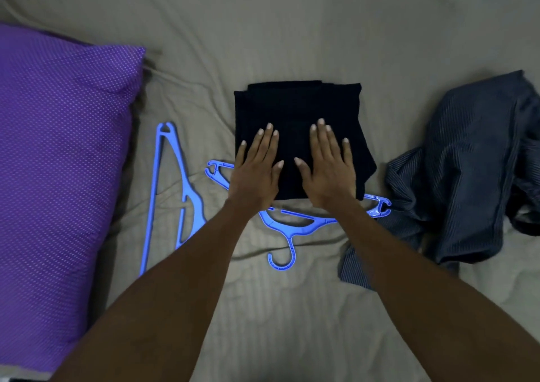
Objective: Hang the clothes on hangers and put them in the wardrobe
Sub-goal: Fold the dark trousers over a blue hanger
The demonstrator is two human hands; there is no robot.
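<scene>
A folded black garment (295, 104) lies in the middle of the bed. My left hand (255, 168) and my right hand (328, 165) both rest flat on its near half, fingers straight and spread. A blue plastic hanger (287, 229) lies partly under the garment, its hook pointing toward me and its ends sticking out at left and right. A second blue hanger (181, 189) lies on the sheet to the left, partly hidden by my left forearm. A dark striped garment (473, 171) is crumpled at the right.
A purple dotted pillow (58, 162) fills the left side of the bed. The wrinkled beige sheet (292, 31) covers the bed beyond and around the clothes. No wardrobe is in view.
</scene>
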